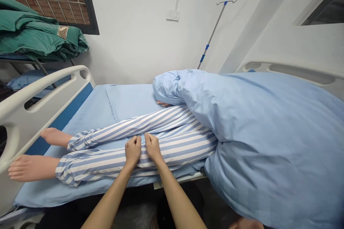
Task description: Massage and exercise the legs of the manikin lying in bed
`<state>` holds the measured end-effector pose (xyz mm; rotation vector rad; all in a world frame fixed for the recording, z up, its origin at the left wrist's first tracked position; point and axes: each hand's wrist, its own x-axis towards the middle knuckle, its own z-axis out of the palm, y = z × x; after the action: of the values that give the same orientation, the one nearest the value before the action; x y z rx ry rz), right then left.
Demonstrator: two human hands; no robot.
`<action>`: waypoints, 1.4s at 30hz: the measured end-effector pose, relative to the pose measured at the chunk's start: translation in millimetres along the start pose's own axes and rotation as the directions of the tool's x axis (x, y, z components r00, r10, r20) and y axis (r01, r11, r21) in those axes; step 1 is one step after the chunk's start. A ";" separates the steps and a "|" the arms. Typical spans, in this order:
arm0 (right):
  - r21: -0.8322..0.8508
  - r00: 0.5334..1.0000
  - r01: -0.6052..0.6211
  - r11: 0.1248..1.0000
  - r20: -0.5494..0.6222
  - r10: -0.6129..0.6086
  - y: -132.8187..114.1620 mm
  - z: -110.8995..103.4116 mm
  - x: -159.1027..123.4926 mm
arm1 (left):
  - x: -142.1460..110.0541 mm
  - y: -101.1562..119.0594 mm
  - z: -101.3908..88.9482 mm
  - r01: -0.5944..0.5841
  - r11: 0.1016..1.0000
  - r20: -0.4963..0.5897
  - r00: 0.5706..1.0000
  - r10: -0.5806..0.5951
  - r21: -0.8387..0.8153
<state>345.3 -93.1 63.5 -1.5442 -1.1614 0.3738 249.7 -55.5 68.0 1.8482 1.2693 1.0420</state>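
Note:
My left hand [133, 150] is closed in a fist at the knee of the near leg of a patient manikin. Beside it, a small gap apart, my right hand [152, 147] is also closed in a fist over the same leg. No object shows in either one. The legs wear blue-and-white striped trousers [185, 146] and lie stretched out on a light blue sheet [129, 96]. Two bare feet [34, 168] point toward the bed's left end. A light blue quilt [258, 125] is folded back over the upper body, and fingers [163, 103] peek out from under its edge.
A white footboard [43, 86] closes off the left end, with a headboard [292, 69] at the right. Behind the bed an IV pole [215, 30] leans near the wall. Green folded bedding [40, 35] is piled at the left. The quilt hangs over the near edge.

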 end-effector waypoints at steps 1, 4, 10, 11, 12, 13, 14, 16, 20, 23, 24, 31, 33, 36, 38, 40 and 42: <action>0.018 1.000 -0.003 1.000 -0.008 0.004 -0.5 -0.4 0.3 | 1.0 0.4 0.5 0.002 1.000 0.013 1.000 -0.002 0.012; 0.055 0.999 -0.014 0.998 -0.029 0.015 -1.9 -1.6 1.4 | 5.2 6.1 4.1 0.048 0.999 0.046 0.998 -0.047 -0.021; 0.094 0.999 -0.022 0.995 -0.034 0.026 -0.6 -2.8 1.4 | 6.7 23.9 18.6 0.076 0.964 0.073 0.996 -0.059 -0.256; 0.099 0.999 -0.028 0.995 -0.038 0.032 -0.7 -2.7 1.2 | 5.8 23.8 20.9 0.064 0.969 0.073 0.996 -0.048 -0.238; 0.105 0.998 -0.035 0.994 -0.045 0.040 -1.0 -2.5 1.0 | 4.9 22.5 23.0 0.049 0.978 0.070 0.997 -0.035 -0.204; 0.111 0.998 -0.041 0.993 -0.053 0.047 -1.4 -2.3 0.8 | 4.1 20.3 24.7 0.028 0.986 0.065 0.998 -0.018 -0.161; 0.118 0.997 -0.045 0.992 -0.060 0.052 -1.9 -1.9 0.5 | 3.4 17.7 25.9 0.004 0.993 0.062 0.998 0.003 -0.119; 0.126 0.996 -0.048 0.991 -0.071 0.057 -2.4 -1.1 0.3 | 2.5 13.0 27.3 -0.037 0.998 0.057 0.998 0.040 -0.059; 0.107 0.996 -0.067 0.992 -0.050 0.073 -2.4 -1.5 3.2 | 2.4 11.4 26.6 -0.057 0.998 0.053 0.997 0.058 -0.034; 0.040 0.998 -0.064 0.997 0.012 0.063 -6.4 -8.0 9.5 | 2.3 13.8 25.5 -0.065 0.997 0.047 0.997 0.067 -0.036; 0.001 0.998 -0.048 0.999 0.027 0.048 -8.9 -11.7 11.8 | 2.2 14.5 25.4 -0.065 0.997 0.047 0.997 0.067 -0.035; -0.152 0.998 0.030 0.988 0.056 -0.022 -10.1 -33.2 13.0 | 1.0 15.8 27.5 -0.046 0.999 0.050 0.998 0.046 0.009; -0.175 0.999 0.014 0.984 0.044 -0.007 -2.8 -33.7 9.8 | 0.4 15.9 28.1 -0.046 0.999 0.056 0.997 0.045 0.018; -0.154 1.000 -0.004 0.988 -0.009 0.003 4.8 -33.1 7.4 | -0.4 16.2 28.9 -0.046 0.998 0.066 0.997 0.044 0.039; -0.108 0.999 -0.013 0.994 -0.043 0.008 6.1 -33.7 7.3 | 0.0 17.1 29.3 -0.048 0.997 0.070 0.997 0.044 0.057; -0.057 0.998 -0.014 0.998 -0.063 0.011 5.8 -35.1 7.5 | 1.4 19.5 30.0 -0.036 0.997 0.080 0.996 0.031 0.065; -0.016 0.997 -0.017 1.000 -0.079 0.016 5.7 -36.4 7.4 | 3.7 24.4 31.9 -0.011 0.999 0.095 0.995 0.006 0.044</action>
<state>378.7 -107.1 73.3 -1.5704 -1.0936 0.3120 288.9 -62.2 74.7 1.9145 1.2386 0.9261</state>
